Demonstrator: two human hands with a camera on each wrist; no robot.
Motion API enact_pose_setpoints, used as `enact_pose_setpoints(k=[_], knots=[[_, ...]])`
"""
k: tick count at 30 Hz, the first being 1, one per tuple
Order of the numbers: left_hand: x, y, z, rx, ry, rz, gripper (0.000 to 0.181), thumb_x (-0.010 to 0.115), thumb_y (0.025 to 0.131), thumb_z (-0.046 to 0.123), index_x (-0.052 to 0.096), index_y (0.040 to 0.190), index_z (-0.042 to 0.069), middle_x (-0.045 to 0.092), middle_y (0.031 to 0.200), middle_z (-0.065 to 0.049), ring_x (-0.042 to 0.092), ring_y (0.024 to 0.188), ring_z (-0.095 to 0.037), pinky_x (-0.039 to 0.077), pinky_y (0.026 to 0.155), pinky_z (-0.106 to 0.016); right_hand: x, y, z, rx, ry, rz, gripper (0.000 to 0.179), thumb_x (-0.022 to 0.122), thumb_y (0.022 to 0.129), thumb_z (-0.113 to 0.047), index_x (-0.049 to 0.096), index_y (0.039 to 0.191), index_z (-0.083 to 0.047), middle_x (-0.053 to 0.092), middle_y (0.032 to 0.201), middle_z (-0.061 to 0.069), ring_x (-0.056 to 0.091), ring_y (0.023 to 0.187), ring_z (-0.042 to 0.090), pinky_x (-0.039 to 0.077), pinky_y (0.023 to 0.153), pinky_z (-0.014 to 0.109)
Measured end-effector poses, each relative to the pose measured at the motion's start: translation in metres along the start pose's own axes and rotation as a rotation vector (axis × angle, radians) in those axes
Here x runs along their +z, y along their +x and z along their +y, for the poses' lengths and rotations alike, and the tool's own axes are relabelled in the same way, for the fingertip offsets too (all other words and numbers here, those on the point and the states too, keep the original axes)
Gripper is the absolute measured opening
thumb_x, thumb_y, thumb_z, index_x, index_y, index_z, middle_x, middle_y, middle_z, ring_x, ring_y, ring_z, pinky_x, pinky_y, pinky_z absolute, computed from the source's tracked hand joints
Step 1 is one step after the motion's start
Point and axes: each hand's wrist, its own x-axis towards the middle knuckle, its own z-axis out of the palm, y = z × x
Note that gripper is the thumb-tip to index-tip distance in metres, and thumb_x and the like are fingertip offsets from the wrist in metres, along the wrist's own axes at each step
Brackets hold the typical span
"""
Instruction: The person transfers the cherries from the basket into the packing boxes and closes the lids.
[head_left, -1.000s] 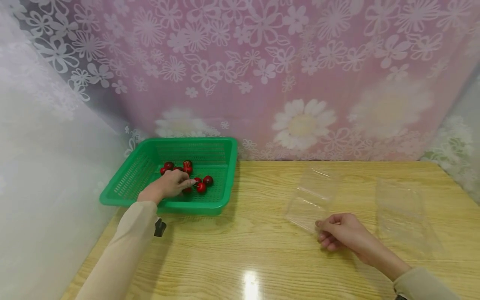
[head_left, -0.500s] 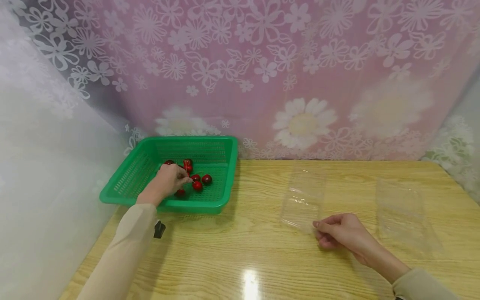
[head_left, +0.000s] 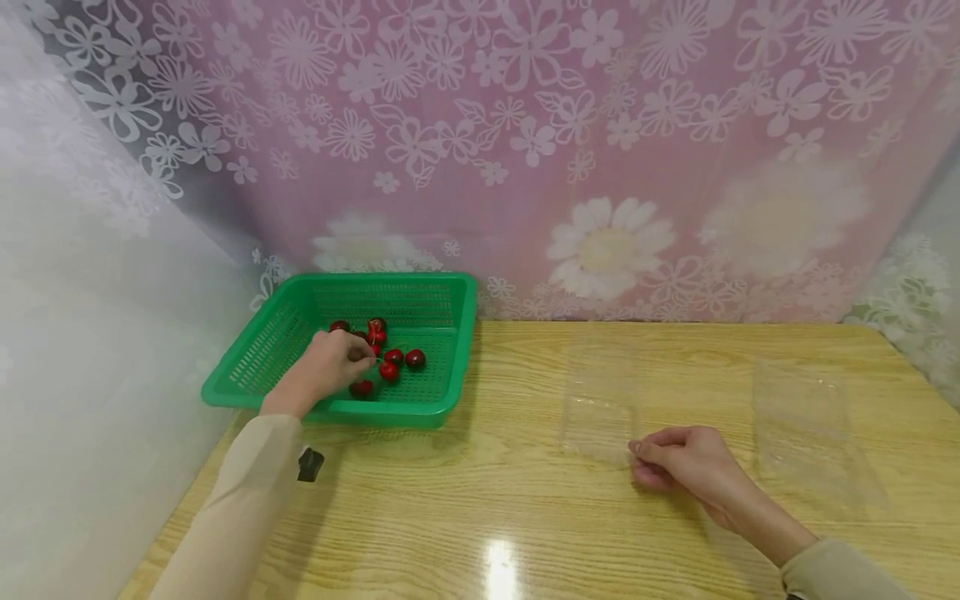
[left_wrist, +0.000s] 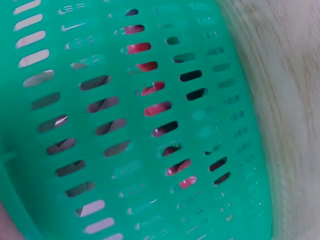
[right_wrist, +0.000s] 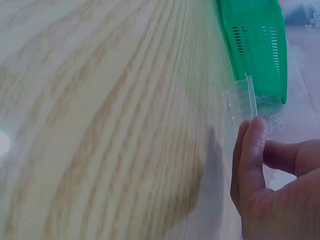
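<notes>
Glossy round red cherries (head_left: 389,372) look light, slippery and bruisable, best held by stems. The left grip (head_left: 331,364) seems to pinch one; the right grip (head_left: 692,465) pinches a clear rectangular plastic container (head_left: 598,423).

The head camera looks forward and down at a green plastic basket (head_left: 405,410), which the left-wrist one faces closely, the right-wrist one across a wooden table (right_wrist: 115,120).

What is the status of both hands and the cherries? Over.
Left hand in green basket, pinching one cherry by its stem. Right hand pinching clear plastic piece. Other cherries in basket, some partly hidden. Basket wall between cherries and plastic piece.
</notes>
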Motion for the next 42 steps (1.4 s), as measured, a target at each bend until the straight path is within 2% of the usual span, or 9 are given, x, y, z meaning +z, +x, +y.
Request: enact_pose_setpoints(k=[3,6,14,20,29,36,42], knots=[[0.0,-0.001,0.0,-0.014,-0.01,0.02,0.017,0.063,0.102,0.014,0.072,0.112,0.003,0.075,0.101,-0.014,0.069,0.083,-0.021,0.057,0.074,-0.039,-0.001,0.0,0.001,0.006,0.041,-0.001,0.031,0.065,0.1,-0.008,0.058,0.117,0.017,0.076,0.093,0.007,0.074,0.081,0.012,0.062,0.074,0.025],[0.0,-0.002,0.001,-0.011,-0.024,0.055,0.016,0.062,0.102,0.014,0.073,0.108,0.004,0.075,0.099,-0.013,0.068,0.082,-0.022,0.056,0.073,-0.039,0.0,0.001,0.002,0.001,0.038,-0.005,0.03,0.065,0.1,-0.01,0.06,0.115,0.016,0.076,0.09,0.005,0.074,0.079,0.011,0.061,0.072,0.024],[-0.001,-0.006,0.002,-0.014,-0.058,0.172,0.018,0.061,0.099,0.015,0.076,0.104,0.006,0.077,0.097,-0.011,0.069,0.077,-0.02,0.055,0.069,-0.037,0.001,0.001,0.0,-0.019,-0.1,-0.086,0.032,0.059,0.105,-0.021,0.066,0.105,0.011,0.07,0.08,0.005,0.066,0.066,0.01,0.059,0.063,0.025],[-0.003,-0.008,0.006,-0.022,-0.083,0.212,0.016,0.063,0.098,0.016,0.076,0.103,0.006,0.077,0.096,-0.013,0.067,0.074,-0.018,0.052,0.063,-0.033,0.0,0.002,0.001,-0.046,-0.184,-0.133,0.033,0.053,0.107,-0.025,0.067,0.096,0.003,0.065,0.073,0.003,0.059,0.061,0.011,0.052,0.055,0.023],[-0.004,-0.013,0.011,-0.054,-0.158,0.264,0.013,0.064,0.096,0.016,0.076,0.097,0.012,0.078,0.09,-0.009,0.059,0.06,-0.018,0.041,0.053,-0.03,0.0,0.004,0.003,-0.076,-0.175,-0.169,0.031,0.051,0.108,-0.025,0.062,0.093,-0.001,0.063,0.074,0.001,0.058,0.061,0.008,0.051,0.054,0.022],[-0.006,-0.017,0.021,-0.047,-0.22,0.31,0.012,0.066,0.096,0.019,0.077,0.095,0.017,0.078,0.087,-0.003,0.066,0.073,-0.019,0.045,0.055,-0.032,0.0,0.004,0.004,-0.092,-0.172,-0.187,0.03,0.051,0.109,-0.024,0.061,0.092,-0.002,0.062,0.075,0.0,0.057,0.062,0.007,0.05,0.055,0.022],[-0.008,-0.02,0.033,-0.036,-0.244,0.342,0.011,0.067,0.097,0.023,0.078,0.095,0.021,0.079,0.091,-0.001,0.068,0.082,-0.018,0.051,0.067,-0.033,0.003,0.005,0.004,-0.104,-0.166,-0.198,0.03,0.051,0.109,-0.025,0.06,0.089,-0.004,0.061,0.074,-0.001,0.055,0.061,0.007,0.049,0.055,0.022]])
